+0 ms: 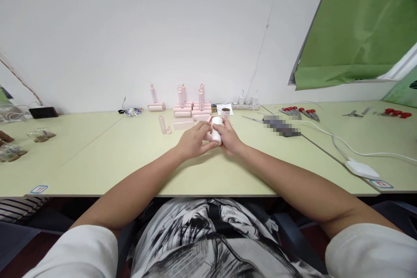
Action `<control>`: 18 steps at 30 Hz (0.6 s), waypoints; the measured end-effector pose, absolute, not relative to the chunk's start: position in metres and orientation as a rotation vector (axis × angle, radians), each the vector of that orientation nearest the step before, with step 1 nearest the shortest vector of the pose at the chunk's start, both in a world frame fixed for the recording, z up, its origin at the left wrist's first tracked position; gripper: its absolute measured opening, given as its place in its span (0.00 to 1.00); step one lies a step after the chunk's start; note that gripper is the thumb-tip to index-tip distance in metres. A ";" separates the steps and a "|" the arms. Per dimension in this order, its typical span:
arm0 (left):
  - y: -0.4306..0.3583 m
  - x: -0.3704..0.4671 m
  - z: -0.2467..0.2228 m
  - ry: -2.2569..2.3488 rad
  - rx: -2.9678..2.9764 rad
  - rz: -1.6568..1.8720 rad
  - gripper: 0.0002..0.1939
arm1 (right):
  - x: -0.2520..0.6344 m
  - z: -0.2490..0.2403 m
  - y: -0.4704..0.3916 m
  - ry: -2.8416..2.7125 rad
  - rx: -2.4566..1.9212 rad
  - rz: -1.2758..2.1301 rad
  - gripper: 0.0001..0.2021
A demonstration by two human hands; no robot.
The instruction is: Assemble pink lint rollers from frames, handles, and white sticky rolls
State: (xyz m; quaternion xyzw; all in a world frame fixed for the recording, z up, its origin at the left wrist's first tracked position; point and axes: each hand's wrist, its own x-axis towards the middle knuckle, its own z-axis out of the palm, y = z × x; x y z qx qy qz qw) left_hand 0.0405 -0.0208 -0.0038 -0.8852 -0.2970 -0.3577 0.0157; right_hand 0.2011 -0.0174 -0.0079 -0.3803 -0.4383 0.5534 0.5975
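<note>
Both of my hands meet around a white roll with pinkish edges, above the middle of the pale green table. My left hand holds it from the left, fingers bent against its side and thumb near its bottom end. On the other side, my right hand grips the roll, with the thumb across its front. Just behind the hands are a clear pink strip and a cup-like roll with a dark opening. A pink translucent tube lies to the left of them.
Pink rolls with upright pink tubes stand near the wall. A power strip is behind, right of centre. Red-handled tools, a blurred dark object and a white cabled device lie on the right. Clear bags lie far left.
</note>
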 end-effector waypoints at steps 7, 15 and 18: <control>-0.020 0.041 -0.005 -0.911 -2.718 -1.053 0.19 | 0.202 -0.009 -0.017 -1.045 -0.892 1.240 0.25; -0.023 0.036 -0.002 -0.932 -2.877 -1.182 0.19 | 0.203 -0.010 -0.013 -1.237 -1.054 1.134 0.17; -0.023 0.034 0.000 -1.061 -3.053 -1.279 0.20 | 0.204 -0.013 -0.011 -1.331 -1.088 1.059 0.14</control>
